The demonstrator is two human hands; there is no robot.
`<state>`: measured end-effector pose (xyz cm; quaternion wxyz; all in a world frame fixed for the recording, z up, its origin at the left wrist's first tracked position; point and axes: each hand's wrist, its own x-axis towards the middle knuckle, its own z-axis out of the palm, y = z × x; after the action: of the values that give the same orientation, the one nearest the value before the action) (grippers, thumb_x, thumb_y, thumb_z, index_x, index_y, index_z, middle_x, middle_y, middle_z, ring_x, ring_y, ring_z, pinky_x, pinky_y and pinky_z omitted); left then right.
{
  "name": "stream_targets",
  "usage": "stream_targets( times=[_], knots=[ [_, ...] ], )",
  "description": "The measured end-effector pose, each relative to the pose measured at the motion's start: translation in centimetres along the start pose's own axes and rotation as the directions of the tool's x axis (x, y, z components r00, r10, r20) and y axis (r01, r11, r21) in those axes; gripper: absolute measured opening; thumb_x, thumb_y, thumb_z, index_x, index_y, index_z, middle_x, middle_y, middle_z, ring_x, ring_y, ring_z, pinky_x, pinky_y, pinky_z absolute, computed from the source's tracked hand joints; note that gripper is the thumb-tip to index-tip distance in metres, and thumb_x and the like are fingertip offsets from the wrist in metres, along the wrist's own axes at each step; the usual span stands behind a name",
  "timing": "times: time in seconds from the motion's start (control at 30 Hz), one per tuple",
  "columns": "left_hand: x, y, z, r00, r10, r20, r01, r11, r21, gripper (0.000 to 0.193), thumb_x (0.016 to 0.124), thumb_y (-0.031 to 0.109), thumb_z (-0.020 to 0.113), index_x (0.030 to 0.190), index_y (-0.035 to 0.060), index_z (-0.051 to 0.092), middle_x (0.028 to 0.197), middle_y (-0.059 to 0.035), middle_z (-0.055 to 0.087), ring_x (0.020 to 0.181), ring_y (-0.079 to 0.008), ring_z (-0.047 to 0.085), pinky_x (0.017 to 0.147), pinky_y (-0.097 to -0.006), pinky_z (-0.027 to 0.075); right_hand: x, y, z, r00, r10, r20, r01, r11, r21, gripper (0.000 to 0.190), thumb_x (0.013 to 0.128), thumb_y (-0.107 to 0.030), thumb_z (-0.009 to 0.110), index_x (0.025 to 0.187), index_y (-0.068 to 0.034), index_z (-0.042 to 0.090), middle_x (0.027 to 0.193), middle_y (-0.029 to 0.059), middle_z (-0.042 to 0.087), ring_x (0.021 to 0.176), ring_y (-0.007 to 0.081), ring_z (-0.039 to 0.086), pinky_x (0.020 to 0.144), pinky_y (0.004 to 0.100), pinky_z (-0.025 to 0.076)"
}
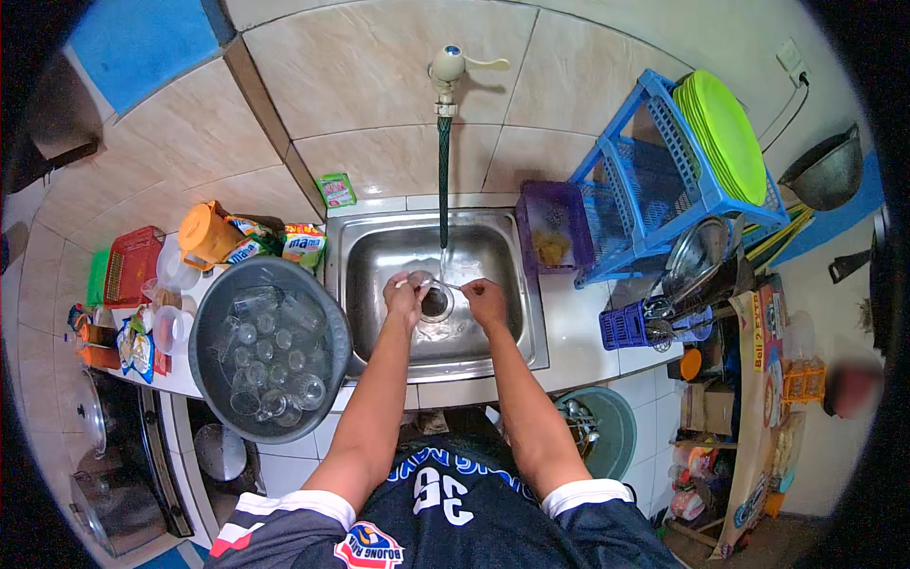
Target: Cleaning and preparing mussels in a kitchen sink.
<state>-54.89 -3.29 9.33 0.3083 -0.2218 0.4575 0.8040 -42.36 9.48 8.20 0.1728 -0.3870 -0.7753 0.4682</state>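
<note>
Over the drain of the stainless steel sink (370,348), my left hand (404,297) holds the bowl end of a shiny metal utensil (421,279), which looks like a spoon or ladle. Its thin handle reaches across to my right hand (486,304), whose fingers are closed on the far end. A thin stream of water falls beside it from the green hose (444,185) on the wall tap (449,67). Left of the sink, a large grey plastic basin (202,334) holds several clear glasses (277,355).
A purple plastic basket (526,213) stands right of the sink, near a blue rack (640,242) bearing green plates (718,142). Below the counter's front is a green basin (624,434) with metal cutlery (579,419). An orange pitcher (206,231) and packets stand at left.
</note>
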Motion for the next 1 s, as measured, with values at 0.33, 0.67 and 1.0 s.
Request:
stream_targets(
  times=[0.33, 0.67, 1.0],
  knots=[
    [-1.9, 1.2, 3.6, 0.960, 0.008, 0.279, -0.098, 0.946, 0.310, 0.015, 0.084, -0.006, 0.064, 0.096, 0.0023, 0.060, 0.079, -0.0067, 0.064, 0.074, -0.0136, 0.065, 0.058, -0.0228, 0.050, 0.6, -5.9, 0.7, 0.992, -0.118, 0.043, 0.115, 0.991, 0.064, 0.038, 0.085, -0.014, 0.070, 0.121, -0.005, 0.062, 0.106, 0.0149, 0.068, 0.096, 0.0250, 0.068, 0.084, 0.0351, 0.054],
    [-2.4, 1.1, 2.5, 0.960, 0.148, 0.238, -0.263, 0.772, 0.578, 0.016, 0.084, -0.001, 0.064, 0.098, 0.0015, 0.069, 0.088, -0.0058, 0.070, 0.081, -0.0134, 0.065, 0.070, -0.0264, 0.052, -0.6, -5.9, 0.2, 0.990, -0.135, 0.048, 0.133, 0.990, 0.042, 0.018, 0.084, -0.010, 0.070, 0.099, 0.000, 0.067, 0.087, 0.0108, 0.071, 0.077, 0.0180, 0.067, 0.073, 0.0312, 0.052],
    [-9.2, 0.1, 5.7, 0.701, 0.320, 0.638, -0.704, 0.455, 0.546, 0.031, 0.083, -0.006, 0.067, 0.113, 0.0028, 0.065, 0.106, -0.0081, 0.067, 0.090, -0.0133, 0.065, 0.076, -0.0273, 0.054, -2.6, -8.8, -4.2, 0.997, 0.039, -0.068, -0.009, 0.915, 0.404, 0.016, 0.088, -0.009, 0.070, 0.096, 0.001, 0.062, 0.078, 0.0041, 0.065, 0.070, 0.0091, 0.060, 0.061, 0.0216, 0.047]
  ],
)
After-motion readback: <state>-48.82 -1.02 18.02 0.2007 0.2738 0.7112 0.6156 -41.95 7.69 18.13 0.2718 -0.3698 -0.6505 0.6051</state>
